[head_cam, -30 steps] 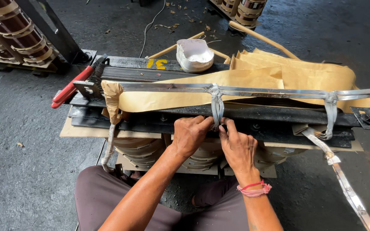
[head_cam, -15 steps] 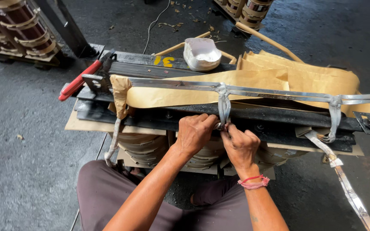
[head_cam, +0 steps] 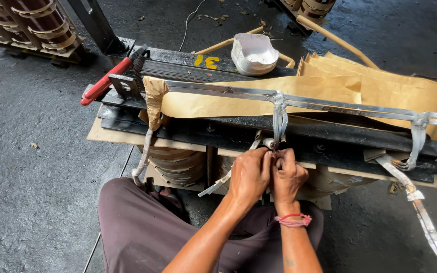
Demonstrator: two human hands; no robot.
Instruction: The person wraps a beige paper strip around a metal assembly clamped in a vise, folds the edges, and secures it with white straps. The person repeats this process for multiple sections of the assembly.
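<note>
Both hands had been drawn lower and closer together than half a second before. Left of the grip, a red-handled tool [head_cam: 104, 83] was laid on the black frame [head_cam: 188, 132]. The left hand [head_cam: 249, 174] and right hand [head_cam: 288, 174] were pinched shut on the grey strap [head_cam: 279, 119], which was looped over the metal bar [head_cam: 330, 105] directly above. Brown paper [head_cam: 380, 86] was spread to the right.
</note>
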